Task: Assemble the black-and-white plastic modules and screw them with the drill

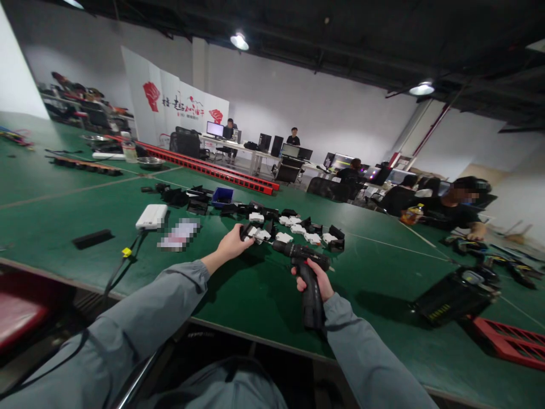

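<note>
My right hand (317,279) is wrapped round the grip of a black cordless drill (312,301), whose chuck points left. Between the fingers of my left hand (233,244) is a black and white part (256,234), held just off the tip of the drill. The drill's bit cannot be made out against the part. Several white pieces (284,237) and black pieces (336,244) lie on the green table beyond the drill. A blue bin (222,196) with dark contents stands behind my left hand.
A white box (152,217) with a cable, a black bar (92,238) and a blurred flat item lie at left. Long red rails (204,166) cross behind. A black box (453,295) and red frame (511,341) are at right, where another person sits.
</note>
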A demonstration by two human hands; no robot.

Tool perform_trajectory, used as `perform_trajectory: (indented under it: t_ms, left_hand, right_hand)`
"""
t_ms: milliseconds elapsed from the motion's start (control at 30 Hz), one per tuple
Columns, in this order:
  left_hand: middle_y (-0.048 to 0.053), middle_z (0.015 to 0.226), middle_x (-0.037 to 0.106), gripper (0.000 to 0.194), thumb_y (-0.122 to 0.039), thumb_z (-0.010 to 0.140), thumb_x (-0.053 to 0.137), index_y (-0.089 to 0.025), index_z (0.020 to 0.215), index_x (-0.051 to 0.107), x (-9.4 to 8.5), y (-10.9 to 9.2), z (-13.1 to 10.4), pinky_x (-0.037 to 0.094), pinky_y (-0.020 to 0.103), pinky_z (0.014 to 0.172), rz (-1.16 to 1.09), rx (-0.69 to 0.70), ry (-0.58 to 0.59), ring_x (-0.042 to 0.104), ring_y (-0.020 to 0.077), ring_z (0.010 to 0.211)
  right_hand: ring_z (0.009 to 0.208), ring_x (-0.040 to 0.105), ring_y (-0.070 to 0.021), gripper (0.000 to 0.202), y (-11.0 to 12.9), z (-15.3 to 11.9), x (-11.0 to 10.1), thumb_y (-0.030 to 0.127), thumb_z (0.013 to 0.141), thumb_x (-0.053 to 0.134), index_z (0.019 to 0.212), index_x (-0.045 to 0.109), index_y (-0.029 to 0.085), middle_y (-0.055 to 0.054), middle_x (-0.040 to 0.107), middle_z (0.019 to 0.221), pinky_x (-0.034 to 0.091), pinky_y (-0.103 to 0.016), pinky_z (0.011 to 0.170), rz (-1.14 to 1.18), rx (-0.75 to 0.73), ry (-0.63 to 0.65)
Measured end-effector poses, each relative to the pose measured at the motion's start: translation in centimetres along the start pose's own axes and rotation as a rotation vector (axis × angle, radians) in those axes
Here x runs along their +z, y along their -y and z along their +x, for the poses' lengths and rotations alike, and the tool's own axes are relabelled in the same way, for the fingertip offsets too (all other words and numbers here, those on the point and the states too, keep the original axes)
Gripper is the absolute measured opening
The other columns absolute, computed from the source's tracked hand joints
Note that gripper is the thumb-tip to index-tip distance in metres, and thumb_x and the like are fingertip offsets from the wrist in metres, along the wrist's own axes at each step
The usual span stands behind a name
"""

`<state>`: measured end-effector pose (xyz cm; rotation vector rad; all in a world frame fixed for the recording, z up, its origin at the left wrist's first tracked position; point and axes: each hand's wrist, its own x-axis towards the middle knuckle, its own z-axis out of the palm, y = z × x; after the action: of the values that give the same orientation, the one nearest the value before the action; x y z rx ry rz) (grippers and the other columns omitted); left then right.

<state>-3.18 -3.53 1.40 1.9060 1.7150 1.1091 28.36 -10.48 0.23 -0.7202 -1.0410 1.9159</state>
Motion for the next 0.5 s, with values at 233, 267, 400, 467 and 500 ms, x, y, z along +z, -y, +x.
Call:
perform_trajectory:
  t_ms: [233,267,400,467,500]
  left_hand:
    - [0.013,0.111,0.066,0.063,-0.055,0.075,0.063,-0.019,0.124,0.046,-0.07,-0.01,-0.07,0.048,0.031,0.075,-0.007,0.002,0.003,0.065,0.0277,0.097]
    - [0.013,0.112,0.066,0.062,-0.054,0.075,0.063,-0.019,0.124,0.046,-0.1,-0.05,-0.06,0.048,0.031,0.075,-0.007,0.001,0.005,0.065,0.0277,0.098]
    - [0.013,0.113,0.066,0.062,-0.052,0.076,0.063,-0.019,0.125,0.046,-0.21,-0.23,-0.12,0.048,0.031,0.075,0.001,-0.001,0.009,0.065,0.0278,0.098]
    - [0.013,0.113,0.066,0.063,-0.052,0.076,0.063,-0.019,0.126,0.045,-0.23,-0.32,-0.18,0.049,0.031,0.075,0.004,0.003,0.01,0.065,0.0278,0.098]
    - [0.012,0.113,0.066,0.063,-0.052,0.076,0.063,-0.019,0.126,0.045,-0.24,-0.37,-0.21,0.049,0.031,0.075,0.005,0.006,0.01,0.065,0.0278,0.098]
  right_hand:
    - [0.045,0.05,-0.0097,0.046,-0.01,-0.04,0.04,0.053,0.091,0.043,0.09,0.063,0.012,-0.007,0.064,0.074,0.043,-0.024,0.045,-0.033,0.008,0.018]
    - [0.045,0.05,-0.0103,0.047,-0.03,-0.01,-0.09,0.054,0.091,0.043,0.09,0.063,0.012,-0.006,0.063,0.072,0.043,-0.024,0.045,-0.037,0.02,0.025]
    - [0.045,0.05,-0.0111,0.049,-0.1,0.04,-0.4,0.056,0.09,0.043,0.09,0.063,0.012,-0.005,0.062,0.066,0.043,-0.024,0.045,-0.052,0.036,0.026]
    - [0.045,0.05,-0.0112,0.048,-0.05,-0.01,-0.36,0.055,0.09,0.043,0.091,0.063,0.012,-0.005,0.062,0.066,0.042,-0.024,0.045,-0.056,0.03,0.021]
    - [0.045,0.051,-0.0113,0.047,-0.01,-0.05,-0.29,0.055,0.09,0.043,0.091,0.063,0.012,-0.005,0.062,0.065,0.042,-0.024,0.045,-0.059,0.029,0.019]
